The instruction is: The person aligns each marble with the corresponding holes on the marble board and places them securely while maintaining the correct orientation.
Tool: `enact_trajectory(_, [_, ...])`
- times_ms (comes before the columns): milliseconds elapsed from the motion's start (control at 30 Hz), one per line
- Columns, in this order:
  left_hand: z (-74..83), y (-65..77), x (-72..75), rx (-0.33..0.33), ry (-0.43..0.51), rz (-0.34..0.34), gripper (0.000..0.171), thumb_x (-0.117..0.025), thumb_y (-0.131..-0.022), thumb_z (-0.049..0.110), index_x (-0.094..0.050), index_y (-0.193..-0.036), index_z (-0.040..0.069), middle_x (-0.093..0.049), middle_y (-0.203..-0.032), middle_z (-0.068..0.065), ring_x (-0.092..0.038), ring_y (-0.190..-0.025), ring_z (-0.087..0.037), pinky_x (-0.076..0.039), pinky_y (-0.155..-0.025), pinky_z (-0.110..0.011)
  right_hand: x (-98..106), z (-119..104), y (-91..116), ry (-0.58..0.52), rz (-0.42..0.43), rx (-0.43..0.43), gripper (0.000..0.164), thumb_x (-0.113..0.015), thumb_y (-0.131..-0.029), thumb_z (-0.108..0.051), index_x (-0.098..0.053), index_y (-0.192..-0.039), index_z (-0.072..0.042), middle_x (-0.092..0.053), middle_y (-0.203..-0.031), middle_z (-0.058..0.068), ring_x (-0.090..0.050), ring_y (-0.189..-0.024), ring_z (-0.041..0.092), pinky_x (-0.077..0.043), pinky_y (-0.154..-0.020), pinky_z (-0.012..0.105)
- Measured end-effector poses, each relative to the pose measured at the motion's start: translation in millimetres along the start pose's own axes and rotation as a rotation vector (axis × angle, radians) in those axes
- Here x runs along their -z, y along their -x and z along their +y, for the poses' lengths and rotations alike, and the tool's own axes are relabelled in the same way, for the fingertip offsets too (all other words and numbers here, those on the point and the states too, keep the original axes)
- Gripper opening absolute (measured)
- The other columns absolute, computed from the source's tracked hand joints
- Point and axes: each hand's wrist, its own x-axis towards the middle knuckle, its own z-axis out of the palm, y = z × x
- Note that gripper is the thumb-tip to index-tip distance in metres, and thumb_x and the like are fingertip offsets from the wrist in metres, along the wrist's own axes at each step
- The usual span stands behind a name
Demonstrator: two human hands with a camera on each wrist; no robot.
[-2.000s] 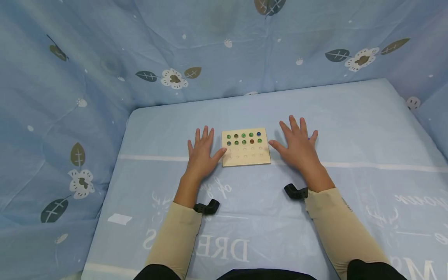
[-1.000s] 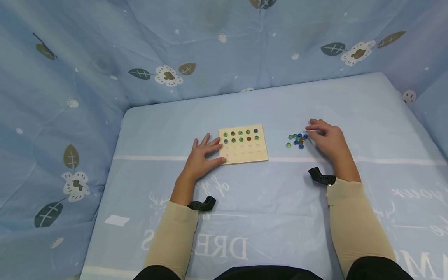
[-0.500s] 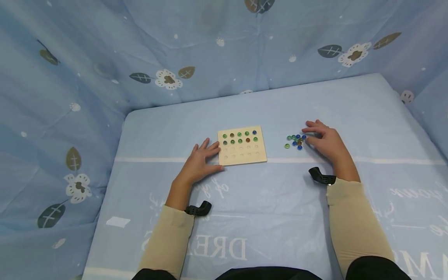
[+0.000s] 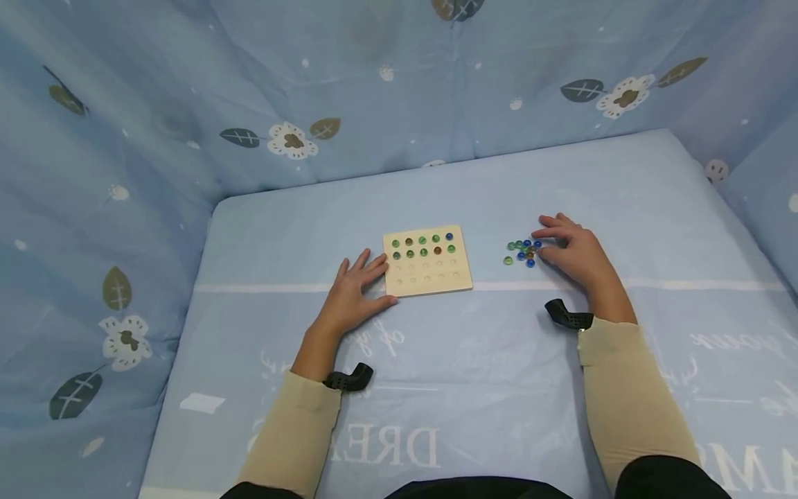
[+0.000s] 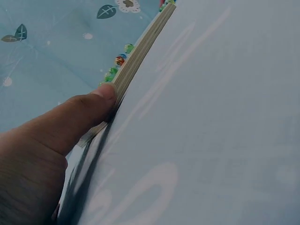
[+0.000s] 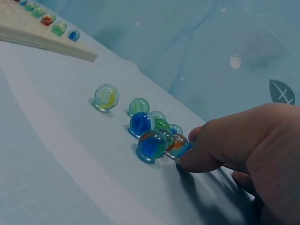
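A pale wooden board with rows of round hollows lies on the table; marbles fill its two far rows. My left hand rests at its left end, fingers fairly straight at the side and thumb against the near edge. To the right, a loose cluster of glass marbles lies on the cloth, green, blue and brownish. My right hand reaches to this cluster, with thumb and index finger on either side of a blue marble. Whether they press on it is hidden by the fingers.
One yellow-green marble sits a little apart from the cluster, toward the board. Pale blue printed cloth covers the table. A patterned blue curtain hangs along the back and left sides.
My right hand moved right, uncovering the marbles, then brought its thumb and index finger in around a blue one. My left hand shifted slightly, its thumb now at the board's near edge.
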Motion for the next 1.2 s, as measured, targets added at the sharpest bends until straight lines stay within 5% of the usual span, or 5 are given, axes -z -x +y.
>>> enact_trajectory(967, [-2.7,-0.5,-0.3,-0.027,0.001,0.048,0.075,-0.079,-0.081,0.047,-0.052,-0.144,0.018,-0.043,-0.154,0.008,-0.027,-0.15,-0.019,-0.003,-0.125,-0.05,-1.1,-3.6,-6.3,0.076,0.033,0.026,0.033,-0.061,-0.095,-0.02,-0.068,-0.123,-0.003,-0.039,-0.156,0.007,-0.016,-0.152,0.028,-0.01,-0.121,0.06])
enact_trajectory(1200, [-3.0,0.8,-1.1,-0.008,-0.005,0.024,0.075,-0.078,-0.081,0.047,-0.051,-0.145,0.019,-0.041,-0.154,0.008,-0.027,-0.149,-0.019,-0.003,-0.125,-0.05,-4.5,-0.3,-2.2,0.003,0.098,-0.018,0.038,-0.061,-0.097,-0.028,-0.066,-0.127,-0.006,-0.044,-0.154,0.004,-0.024,-0.151,0.023,-0.017,-0.122,0.054])
